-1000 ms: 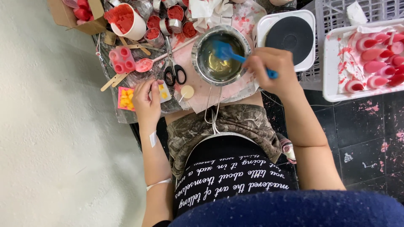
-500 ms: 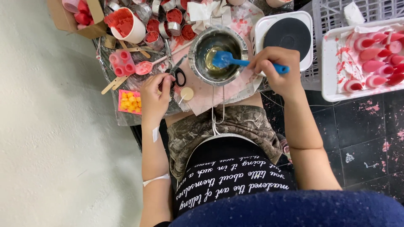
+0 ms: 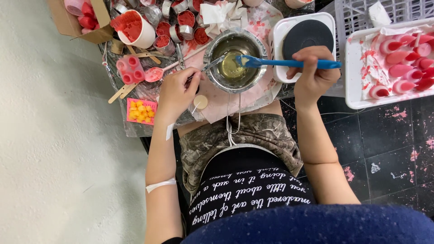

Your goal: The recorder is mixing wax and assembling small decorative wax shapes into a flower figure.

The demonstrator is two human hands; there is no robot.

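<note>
Blue spatula (image 3: 285, 63) lying level, tip in metal pot (image 3: 235, 61) of clear yellowish liquid, scissors (image 3: 205, 70) at its rim

Shiny metal pot (image 3: 236, 61) holding glossy, clear yellowish liquid; at its three o'clock a smooth blue plastic spatula (image 3: 285, 63). Matt wooden sticks (image 3: 122, 90) at nine o'clock, a plain cardboard box (image 3: 68, 22) at ten, crumpled paper (image 3: 217, 11) at twelve.

Counts on the cluttered table

One round steel pot (image 3: 235, 61) of clear liquid, one blue silicone spatula (image 3: 289, 63), one white hotplate with a black disc (image 3: 304, 43), one white cup of red wax (image 3: 133, 28), two hands.
</note>
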